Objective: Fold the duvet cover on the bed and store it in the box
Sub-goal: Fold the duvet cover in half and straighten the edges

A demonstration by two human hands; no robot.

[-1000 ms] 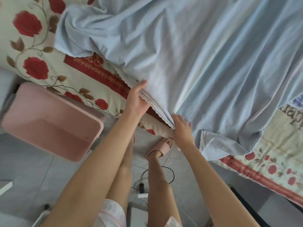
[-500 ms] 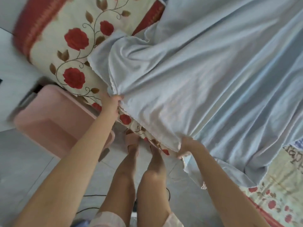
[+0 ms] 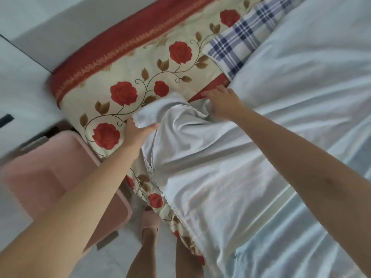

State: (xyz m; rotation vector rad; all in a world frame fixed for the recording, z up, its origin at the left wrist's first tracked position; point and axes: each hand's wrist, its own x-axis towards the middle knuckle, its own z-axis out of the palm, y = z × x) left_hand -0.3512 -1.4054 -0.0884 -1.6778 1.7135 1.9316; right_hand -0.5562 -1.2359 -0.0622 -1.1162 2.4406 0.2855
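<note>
The pale blue duvet cover (image 3: 251, 157) lies spread over the bed, with its lace-trimmed edge running along the bed's near side. One corner is bunched up near the middle of the view. My left hand (image 3: 138, 135) grips that corner from the left, thumb on top of the cloth. My right hand (image 3: 222, 104) rests palm down on the cover's far edge, fingers curled into the fabric. The pink box (image 3: 50, 177) stands open on the floor at the left, beside the bed.
The bed (image 3: 124, 73) has a cream sheet with red roses and a red border. A blue-and-white checked cloth (image 3: 239, 43) lies at the top. My legs and a pink slipper (image 3: 149, 219) are on the grey tiled floor (image 3: 26, 87) below.
Both hands have moved up and away from the bed's near edge, carrying the cover's corner onto the bed. The view has swung so that more of the bed's end shows.
</note>
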